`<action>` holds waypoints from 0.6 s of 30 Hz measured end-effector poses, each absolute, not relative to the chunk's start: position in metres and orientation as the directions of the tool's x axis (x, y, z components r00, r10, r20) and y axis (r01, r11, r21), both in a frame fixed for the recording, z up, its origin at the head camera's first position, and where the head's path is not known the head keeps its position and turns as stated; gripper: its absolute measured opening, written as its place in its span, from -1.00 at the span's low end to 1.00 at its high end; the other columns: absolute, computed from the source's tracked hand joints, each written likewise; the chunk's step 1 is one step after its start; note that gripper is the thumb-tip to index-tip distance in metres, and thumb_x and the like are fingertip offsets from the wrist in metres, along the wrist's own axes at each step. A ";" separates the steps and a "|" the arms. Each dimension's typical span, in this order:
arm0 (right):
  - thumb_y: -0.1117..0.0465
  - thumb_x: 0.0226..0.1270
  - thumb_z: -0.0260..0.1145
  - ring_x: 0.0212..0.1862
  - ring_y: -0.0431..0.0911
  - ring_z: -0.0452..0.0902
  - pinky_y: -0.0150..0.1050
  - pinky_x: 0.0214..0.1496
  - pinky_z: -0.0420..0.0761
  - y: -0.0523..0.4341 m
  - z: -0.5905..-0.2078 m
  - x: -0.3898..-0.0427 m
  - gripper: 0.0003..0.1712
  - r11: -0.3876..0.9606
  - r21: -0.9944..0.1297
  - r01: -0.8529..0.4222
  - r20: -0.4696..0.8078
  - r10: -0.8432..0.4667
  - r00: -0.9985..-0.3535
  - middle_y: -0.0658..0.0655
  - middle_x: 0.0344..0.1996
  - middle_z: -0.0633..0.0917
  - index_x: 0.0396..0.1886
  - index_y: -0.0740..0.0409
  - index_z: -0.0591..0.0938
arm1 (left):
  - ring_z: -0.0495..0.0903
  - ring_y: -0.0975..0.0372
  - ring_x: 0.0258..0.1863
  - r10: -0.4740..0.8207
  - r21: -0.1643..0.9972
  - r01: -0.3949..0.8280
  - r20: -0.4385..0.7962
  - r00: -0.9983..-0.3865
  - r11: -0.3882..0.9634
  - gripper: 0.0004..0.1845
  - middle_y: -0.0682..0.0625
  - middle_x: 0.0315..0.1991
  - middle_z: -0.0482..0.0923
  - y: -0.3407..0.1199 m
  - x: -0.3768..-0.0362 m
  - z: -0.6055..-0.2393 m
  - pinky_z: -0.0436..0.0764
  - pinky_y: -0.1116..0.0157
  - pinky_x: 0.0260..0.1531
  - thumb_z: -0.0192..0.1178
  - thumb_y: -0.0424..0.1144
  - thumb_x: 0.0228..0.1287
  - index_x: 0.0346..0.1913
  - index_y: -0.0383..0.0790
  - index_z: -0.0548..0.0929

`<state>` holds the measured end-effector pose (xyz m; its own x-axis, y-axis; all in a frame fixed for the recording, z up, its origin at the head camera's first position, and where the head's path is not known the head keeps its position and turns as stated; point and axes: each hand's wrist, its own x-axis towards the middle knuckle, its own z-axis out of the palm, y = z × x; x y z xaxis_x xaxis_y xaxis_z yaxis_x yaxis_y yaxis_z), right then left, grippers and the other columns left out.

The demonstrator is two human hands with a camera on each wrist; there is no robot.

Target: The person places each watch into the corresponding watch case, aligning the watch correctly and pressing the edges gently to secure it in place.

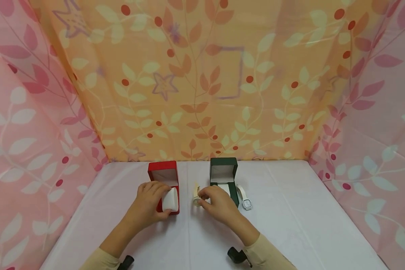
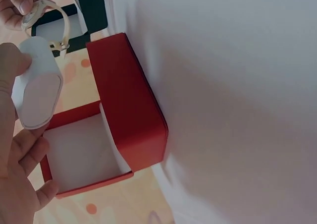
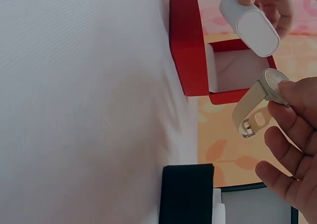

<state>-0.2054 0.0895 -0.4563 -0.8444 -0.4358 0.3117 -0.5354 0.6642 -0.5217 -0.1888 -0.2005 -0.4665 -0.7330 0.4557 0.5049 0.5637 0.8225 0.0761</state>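
My left hand (image 1: 147, 200) grips a white watch cushion (image 2: 42, 97) between thumb and fingers, above the base of an open red watch box (image 2: 124, 95). The box's white lining shows below the cushion in both wrist views. To the right, my right hand (image 1: 221, 204) pinches a wristwatch (image 3: 273, 79) by its round case, thumb on top. Its cream strap (image 3: 249, 103) hangs down in a loop, with a metal buckle at the end. This watch is between the red box and an open green watch box (image 1: 224, 162), whose base my right hand partly covers.
A second watch (image 1: 246, 203), with a white strap and squarish face, lies right of the green box. Both boxes stand on a white-covered table (image 1: 290, 225). Leaf-patterned cloth (image 1: 195, 75) hangs behind and at both sides. Black devices (image 1: 237, 255) sit at the wrists.
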 end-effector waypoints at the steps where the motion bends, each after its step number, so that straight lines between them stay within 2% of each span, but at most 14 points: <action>1: 0.11 0.32 0.48 -0.12 -0.28 0.57 -0.28 -0.06 0.63 0.091 -0.455 -0.204 -0.83 0.662 -0.515 -0.544 0.324 -0.437 -0.839 -0.17 -0.22 0.72 -0.12 -0.06 0.75 | 0.45 0.06 0.21 0.461 0.069 0.566 0.506 -0.729 0.821 -0.28 0.02 0.10 0.60 -0.200 -0.188 -0.466 0.31 -0.13 0.23 0.56 0.06 -0.08 0.18 -0.09 0.59; 12: 0.13 0.28 0.52 -0.12 -0.31 0.59 -0.31 -0.08 0.65 0.115 -0.453 -0.197 -0.79 0.656 -0.496 -0.568 0.402 -0.407 -0.821 -0.21 -0.22 0.71 -0.11 -0.07 0.75 | 0.49 0.11 0.13 0.470 0.084 0.600 0.540 -0.698 0.795 -0.28 0.04 0.03 0.62 -0.190 -0.183 -0.460 0.34 -0.07 0.19 0.57 0.07 -0.11 0.16 -0.11 0.60; 18: 0.11 0.28 0.53 -0.10 -0.33 0.58 -0.29 -0.05 0.65 0.130 -0.450 -0.192 -0.79 0.678 -0.506 -0.533 0.393 -0.369 -0.842 -0.23 -0.22 0.70 -0.10 -0.10 0.75 | 0.48 0.11 0.14 0.465 0.132 0.627 0.559 -0.687 0.768 -0.29 0.05 0.05 0.61 -0.182 -0.178 -0.456 0.36 -0.06 0.18 0.58 0.01 -0.11 0.18 -0.10 0.61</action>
<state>-0.1919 0.1298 -0.4502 -0.8421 -0.3693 0.3930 -0.5333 0.6780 -0.5058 -0.1782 -0.1823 -0.4556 -0.6871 0.4647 0.5586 0.6266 0.7682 0.1316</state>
